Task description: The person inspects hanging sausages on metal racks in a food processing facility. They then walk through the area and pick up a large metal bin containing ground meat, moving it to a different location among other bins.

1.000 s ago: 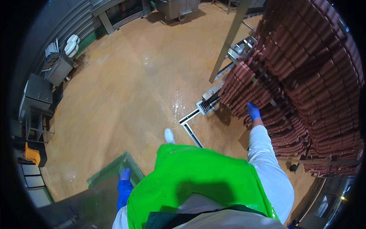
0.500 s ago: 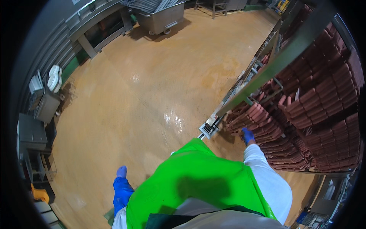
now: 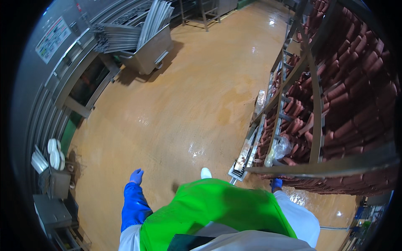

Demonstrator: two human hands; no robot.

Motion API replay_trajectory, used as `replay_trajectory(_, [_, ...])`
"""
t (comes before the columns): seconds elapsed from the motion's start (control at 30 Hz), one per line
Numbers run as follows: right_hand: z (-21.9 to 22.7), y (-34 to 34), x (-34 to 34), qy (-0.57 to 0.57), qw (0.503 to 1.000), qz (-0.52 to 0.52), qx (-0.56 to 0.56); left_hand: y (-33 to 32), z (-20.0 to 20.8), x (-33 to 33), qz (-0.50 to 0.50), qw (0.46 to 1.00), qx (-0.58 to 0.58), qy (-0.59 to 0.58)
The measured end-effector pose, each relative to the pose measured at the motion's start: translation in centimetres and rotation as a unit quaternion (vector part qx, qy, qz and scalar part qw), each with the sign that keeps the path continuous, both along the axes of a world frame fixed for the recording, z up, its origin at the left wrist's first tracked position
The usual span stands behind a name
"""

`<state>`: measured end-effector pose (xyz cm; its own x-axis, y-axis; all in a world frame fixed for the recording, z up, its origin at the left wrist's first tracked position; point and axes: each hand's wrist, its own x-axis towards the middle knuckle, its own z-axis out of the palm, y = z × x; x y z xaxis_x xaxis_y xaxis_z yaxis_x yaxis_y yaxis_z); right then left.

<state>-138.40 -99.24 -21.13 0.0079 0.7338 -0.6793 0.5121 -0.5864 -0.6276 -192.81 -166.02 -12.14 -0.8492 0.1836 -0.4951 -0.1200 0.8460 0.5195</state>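
My left hand (image 3: 136, 176), in a blue glove with a blue sleeve cover, hangs over the floor away from any object. Its fingers are loosely extended and hold nothing. My right hand (image 3: 276, 183), also gloved in blue, is low at the near side of a tall metal rack (image 3: 317, 117). It lies just beneath a slanting frame bar, and its fingers are mostly hidden, so a grip cannot be made out. Rows of reddish-brown sausages (image 3: 347, 100) fill the rack. A clear plastic bag (image 3: 282, 147) sits among them near the frame.
Wet tan floor (image 3: 180, 113) stretches ahead. A steel tub cart (image 3: 148, 54) loaded with metal sticks (image 3: 155, 19) stands at the far left by the wall. White reels (image 3: 55, 154) and steel cabinets (image 3: 52, 211) line the left side. My white boot (image 3: 205, 173) shows ahead of the green apron.
The view has shifted, so the cart and left-hand equipment sit lower. The rack's crossed frame bars now show more fully. My right hand has come back, lower beside the rack; a boot tip now shows.
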Motion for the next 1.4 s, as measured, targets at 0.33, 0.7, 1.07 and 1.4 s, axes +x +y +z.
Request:
replay_trajectory(0.33, [-5.4, -8.1, -5.8, -0.12, 0.967, 0.225, 0.014, 2.7, -2.4, -13.7, 0.043, 0.958, -0.124, -0.256])
replay_trajectory(0.7, [6.5, 2.5, -38.3, -0.029, 0.964, 0.251, 0.087, 30.2, -4.8, -56.8, -0.222, 0.97, -0.091, 0.047])
replay_trajectory(1.07, [-2.4, 15.5, -39.3, -0.18, 0.921, 0.284, -0.198, 81.4, 2.7, -57.1, -0.501, 0.861, 0.059, -0.068])
replay_trajectory(1.4, [6.8, 56.5, -68.5, -0.122, 0.932, 0.31, 0.145, 76.5, -6.3, -81.0, -0.353, 0.926, -0.116, 0.07])
